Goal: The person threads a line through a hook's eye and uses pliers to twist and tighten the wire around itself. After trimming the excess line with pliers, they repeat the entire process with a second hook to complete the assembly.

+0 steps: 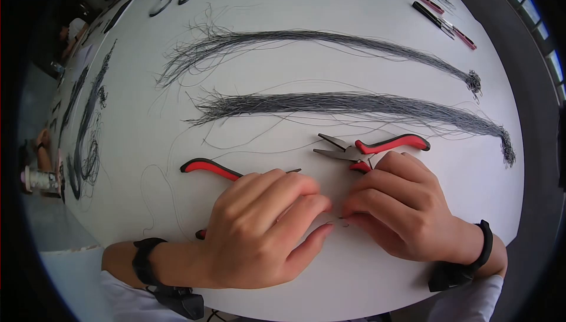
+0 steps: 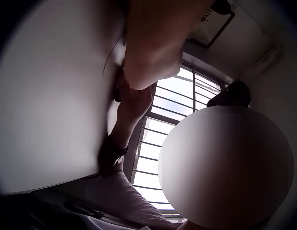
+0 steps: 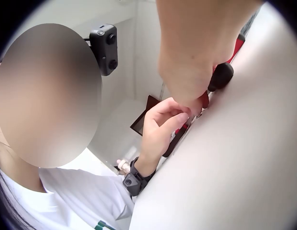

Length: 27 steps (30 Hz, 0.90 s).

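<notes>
My right hand is curled, thumb and fingertips pinching close over the white table; a tiny bent piece of wire shows just below them. Facing it is my left hand, its thumb apart from loosely bent fingers, nothing seen between them. In the right wrist view the left fingertips come right up to the right ones. Red-and-black pliers lie spread beyond the right hand, which hides part of a handle. A second pair of pliers lies mostly hidden beneath the left hand.
Two long bundles of dark wire, a nearer one and a farther one, stretch across the table. Tweezers and other slim tools sit at the far right. More wire lies at left; other people sit beyond.
</notes>
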Each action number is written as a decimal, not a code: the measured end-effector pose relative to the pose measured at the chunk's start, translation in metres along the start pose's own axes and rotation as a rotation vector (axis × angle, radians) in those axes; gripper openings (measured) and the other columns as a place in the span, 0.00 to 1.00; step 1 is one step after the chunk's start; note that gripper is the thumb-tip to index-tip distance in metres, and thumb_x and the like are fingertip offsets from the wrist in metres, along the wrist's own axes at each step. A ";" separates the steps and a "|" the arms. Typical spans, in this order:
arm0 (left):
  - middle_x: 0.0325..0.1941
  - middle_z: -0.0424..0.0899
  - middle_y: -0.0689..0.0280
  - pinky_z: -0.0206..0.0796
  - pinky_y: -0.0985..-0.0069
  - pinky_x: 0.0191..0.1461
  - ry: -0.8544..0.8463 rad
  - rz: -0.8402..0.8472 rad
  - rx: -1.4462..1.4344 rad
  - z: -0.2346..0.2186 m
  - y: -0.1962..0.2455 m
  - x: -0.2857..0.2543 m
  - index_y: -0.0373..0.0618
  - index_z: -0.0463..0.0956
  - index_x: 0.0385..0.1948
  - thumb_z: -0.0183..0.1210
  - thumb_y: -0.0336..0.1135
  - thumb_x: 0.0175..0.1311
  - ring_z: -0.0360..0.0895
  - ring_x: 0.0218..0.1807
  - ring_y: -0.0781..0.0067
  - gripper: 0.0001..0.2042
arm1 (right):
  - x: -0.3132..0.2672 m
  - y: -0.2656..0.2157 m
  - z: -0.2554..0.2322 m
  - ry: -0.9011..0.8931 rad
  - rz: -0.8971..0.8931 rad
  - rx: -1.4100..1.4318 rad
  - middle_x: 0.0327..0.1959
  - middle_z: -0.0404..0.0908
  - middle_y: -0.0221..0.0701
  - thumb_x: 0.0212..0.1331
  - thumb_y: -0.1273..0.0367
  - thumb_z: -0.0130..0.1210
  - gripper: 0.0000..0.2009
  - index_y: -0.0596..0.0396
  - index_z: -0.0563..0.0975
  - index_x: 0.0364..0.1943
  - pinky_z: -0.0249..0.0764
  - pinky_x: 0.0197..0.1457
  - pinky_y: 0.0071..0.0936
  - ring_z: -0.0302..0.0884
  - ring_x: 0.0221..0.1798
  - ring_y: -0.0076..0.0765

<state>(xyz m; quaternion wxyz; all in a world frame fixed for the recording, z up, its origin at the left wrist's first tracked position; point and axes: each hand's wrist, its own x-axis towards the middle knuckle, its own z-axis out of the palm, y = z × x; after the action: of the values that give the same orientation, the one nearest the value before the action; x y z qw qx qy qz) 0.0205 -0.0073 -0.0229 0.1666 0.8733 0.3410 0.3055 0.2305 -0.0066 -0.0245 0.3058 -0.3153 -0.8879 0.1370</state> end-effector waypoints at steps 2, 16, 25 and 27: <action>0.28 0.77 0.70 0.58 0.75 0.25 -0.025 0.005 -0.009 -0.002 0.002 0.001 0.44 0.78 0.24 0.68 0.27 0.35 0.69 0.23 0.70 0.11 | 0.002 -0.003 -0.004 -0.008 0.013 0.007 0.26 0.71 0.30 0.37 0.75 0.63 0.10 0.57 0.75 0.26 0.63 0.29 0.28 0.68 0.29 0.35; 0.26 0.78 0.69 0.54 0.78 0.23 0.067 0.054 -0.108 -0.002 -0.002 0.000 0.45 0.80 0.24 0.66 0.21 0.33 0.64 0.20 0.73 0.12 | 0.000 -0.003 -0.003 -0.015 0.078 0.107 0.27 0.78 0.26 0.33 0.72 0.64 0.11 0.52 0.78 0.26 0.60 0.32 0.27 0.70 0.28 0.32; 0.27 0.78 0.68 0.55 0.78 0.23 0.034 0.052 -0.130 -0.002 -0.003 0.000 0.45 0.80 0.25 0.66 0.20 0.33 0.65 0.21 0.73 0.13 | -0.002 -0.004 -0.003 0.020 0.093 0.168 0.23 0.78 0.22 0.30 0.74 0.59 0.09 0.49 0.79 0.23 0.60 0.33 0.28 0.70 0.30 0.31; 0.27 0.78 0.68 0.55 0.79 0.23 0.036 0.056 -0.145 -0.001 -0.003 -0.001 0.45 0.80 0.25 0.66 0.20 0.33 0.65 0.21 0.73 0.13 | -0.002 -0.004 -0.003 0.016 0.088 0.164 0.23 0.77 0.22 0.30 0.74 0.59 0.09 0.49 0.78 0.23 0.60 0.33 0.28 0.70 0.30 0.31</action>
<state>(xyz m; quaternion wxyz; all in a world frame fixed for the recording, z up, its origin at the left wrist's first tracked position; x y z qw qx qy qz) 0.0176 -0.0054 -0.0240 0.2145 0.8626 0.2962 0.3496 0.2315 -0.0108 -0.0212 0.3314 -0.3288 -0.8566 0.2199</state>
